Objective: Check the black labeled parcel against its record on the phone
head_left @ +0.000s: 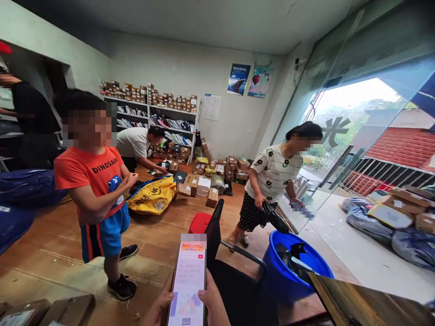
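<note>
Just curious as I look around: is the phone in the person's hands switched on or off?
On. The phone screen is lit, showing a white page with an orange banner on top, held between the left hand and right hand.

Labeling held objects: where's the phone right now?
Head view, bottom centre: the phone is upright between the left hand and right hand, just left of the black chair and blue bucket.
</note>
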Tool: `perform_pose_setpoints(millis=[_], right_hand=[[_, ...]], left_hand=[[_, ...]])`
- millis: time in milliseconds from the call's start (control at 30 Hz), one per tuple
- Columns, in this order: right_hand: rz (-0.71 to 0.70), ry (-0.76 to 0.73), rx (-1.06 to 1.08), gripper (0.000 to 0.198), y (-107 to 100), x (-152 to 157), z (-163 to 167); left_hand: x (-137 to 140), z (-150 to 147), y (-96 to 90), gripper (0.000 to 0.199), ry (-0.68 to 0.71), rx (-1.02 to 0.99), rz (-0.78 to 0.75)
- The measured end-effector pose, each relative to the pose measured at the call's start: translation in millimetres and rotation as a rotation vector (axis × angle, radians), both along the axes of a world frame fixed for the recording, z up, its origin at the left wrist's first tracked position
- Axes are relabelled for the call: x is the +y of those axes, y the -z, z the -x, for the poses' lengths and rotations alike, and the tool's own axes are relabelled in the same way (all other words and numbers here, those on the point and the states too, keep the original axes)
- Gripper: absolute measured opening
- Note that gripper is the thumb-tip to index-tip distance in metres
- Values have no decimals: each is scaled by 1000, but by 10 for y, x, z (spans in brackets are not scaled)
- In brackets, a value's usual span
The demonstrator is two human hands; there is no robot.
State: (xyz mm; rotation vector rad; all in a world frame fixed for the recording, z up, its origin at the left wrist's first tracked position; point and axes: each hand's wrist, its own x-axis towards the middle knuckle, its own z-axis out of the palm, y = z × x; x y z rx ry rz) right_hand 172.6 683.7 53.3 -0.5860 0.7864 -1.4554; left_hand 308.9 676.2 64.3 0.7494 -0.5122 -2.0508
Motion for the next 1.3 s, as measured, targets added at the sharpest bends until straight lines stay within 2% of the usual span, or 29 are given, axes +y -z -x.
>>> perform_pose_setpoints(millis=[67, 167, 267, 400, 633, 900, 1067, 1300], right_hand=[[-25, -7, -31, 56, -83, 74, 3], [-46, -4, -18, 63, -172, 146, 19], [-14, -7, -5, 64, -184, 160, 59], [20, -35, 29, 61, -156, 151, 129], [-25, -30, 0, 68, -224, 207, 156], [-43, -3, 23, 64, -262, 236, 165], [-33, -59, 63, 70, -260, 241, 163], [-23, -46, 75, 66, -210, 243, 174]], left_hand=[[125, 93, 74, 88, 13, 44, -15], [117, 141, 57, 93, 59, 76, -10], [73, 155, -2, 106, 101, 7, 25], [79, 176, -36, 112, 127, -26, 30], [95, 172, -53, 106, 162, -23, 36], [100, 186, -155, 105, 209, -91, 43], [97, 165, -104, 101, 180, -94, 98], [96, 137, -86, 104, 216, -92, 77]])
